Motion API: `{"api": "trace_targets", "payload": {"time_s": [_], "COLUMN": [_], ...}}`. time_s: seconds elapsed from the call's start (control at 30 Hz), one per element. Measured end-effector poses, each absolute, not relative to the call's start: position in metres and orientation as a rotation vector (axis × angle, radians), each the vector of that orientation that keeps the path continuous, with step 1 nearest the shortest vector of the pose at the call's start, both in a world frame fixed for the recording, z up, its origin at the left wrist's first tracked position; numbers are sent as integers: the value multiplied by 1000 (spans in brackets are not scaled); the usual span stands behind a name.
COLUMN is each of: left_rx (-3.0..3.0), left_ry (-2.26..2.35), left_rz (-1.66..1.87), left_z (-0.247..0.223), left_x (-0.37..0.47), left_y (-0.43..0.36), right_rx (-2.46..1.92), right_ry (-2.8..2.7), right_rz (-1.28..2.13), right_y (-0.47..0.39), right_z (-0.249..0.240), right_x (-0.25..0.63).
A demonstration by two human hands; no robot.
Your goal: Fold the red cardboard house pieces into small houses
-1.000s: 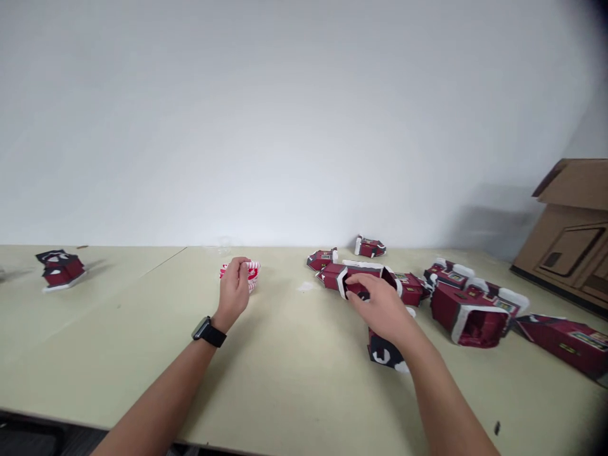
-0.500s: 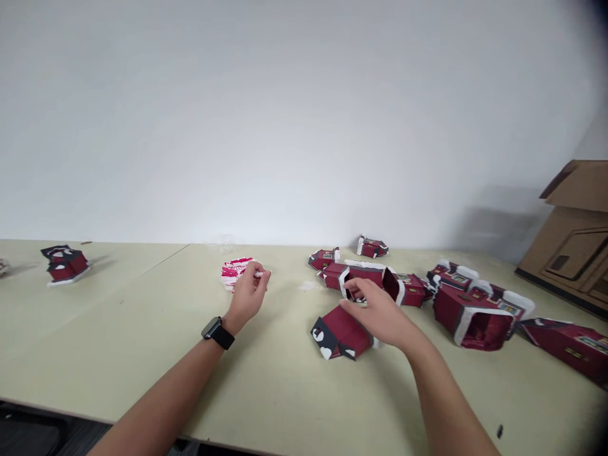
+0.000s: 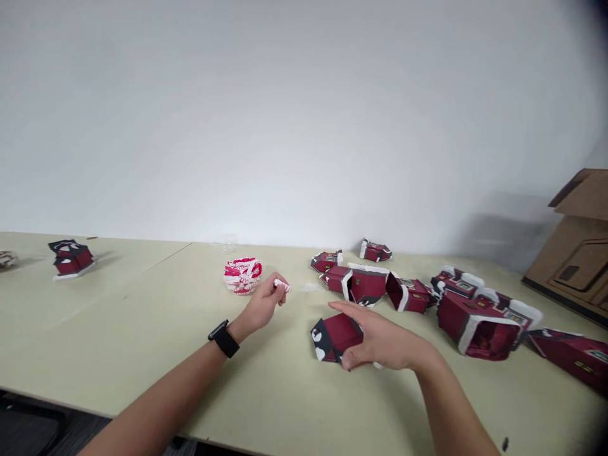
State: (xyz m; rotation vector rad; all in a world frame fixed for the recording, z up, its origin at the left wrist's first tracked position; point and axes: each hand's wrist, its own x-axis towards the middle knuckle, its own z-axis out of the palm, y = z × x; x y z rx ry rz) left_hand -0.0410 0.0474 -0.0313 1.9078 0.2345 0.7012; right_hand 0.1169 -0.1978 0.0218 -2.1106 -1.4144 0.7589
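Note:
My left hand point(image 3: 270, 297) is closed on a small red-and-white striped stick point(image 3: 282, 286) that looks like candy; its end pokes out past the fingers. Just left of that hand stands a clear bowl point(image 3: 242, 277) heaped with similar striped pieces. My right hand point(image 3: 375, 335) spans a small dark-red model house point(image 3: 342, 330) with a black and white roof, which lies on its side. Thumb and fingers are wide apart, the thumb on the near side. Whether they touch the house I cannot tell, as the hand covers its right end.
Several more dark-red model houses point(image 3: 365, 285) lie at the centre and right of the table point(image 3: 142, 342). One model house point(image 3: 73, 258) stands at far left. A cardboard box point(image 3: 574, 253) is at the right edge; the wall point(image 3: 304, 126) rises behind.
My left hand has moved right, away from the bowl, with the striped stick in it. My right hand has come lower over the model house, its thumb now in front.

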Motion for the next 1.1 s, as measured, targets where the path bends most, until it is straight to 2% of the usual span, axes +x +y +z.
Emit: {"api": "trace_targets", "payload": {"time_s": [0.17,0.37,0.43,0.57,0.67,0.8,1.1], "left_rx": [1748,1487,1396,1269,1219,1216,1145], "left_ry": [115,182,165,122,102,114,264], "left_rz": [278,94,78,96,120,143,166], "left_z": [-36,-26,-24,-24,-23,-23,-33], "left_x": [-41,-47,-48,-48,-46,-46,-39], "left_y": [35,31,31,27,23,20,11], "right_rx": [-2154,-2034,-1839,-1344,-1138,-1049,-1039], "right_ry": [-1466,-1363,-1161,-731,-577,-534,-568], "right_rz": [617,536,571,889,1016,1084,934], "right_y": [-188,-191,-190,-181,-171,-162,-156], "right_z": [8,12,14,9,-1,-12,-15], "right_x": [112,115,115,109,102,96,89]}}
